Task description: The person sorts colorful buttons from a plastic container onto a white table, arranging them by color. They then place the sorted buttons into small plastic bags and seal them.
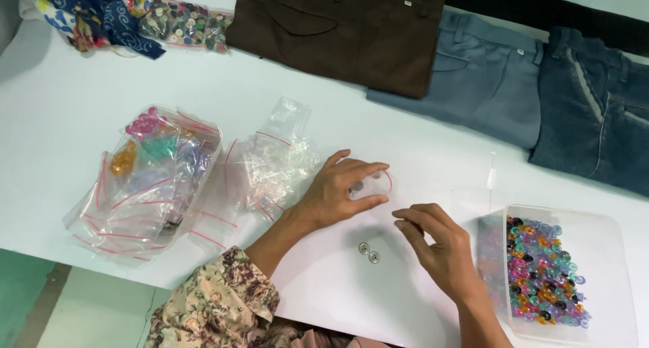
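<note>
Clear plastic, a small bag (374, 184) is pinched open at frame centre by the left hand (336, 191). The right hand (441, 246), grip pinched, contents unclear, is poised beside two buttons (368, 252) on the table (61, 98).

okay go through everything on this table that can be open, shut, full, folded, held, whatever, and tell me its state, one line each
Left hand: holding a small clear zip bag, open.
Right hand: fingertips pinched, whether on anything is unclear.
Two metal buttons: loose on the white table, side by side.
Clear plastic tub: open, part full of coloured buttons.
Pile of empty zip bags: crumpled.
Brown trousers: folded flat.
Grey-blue trousers: folded.
Dark jeans: folded.
</note>
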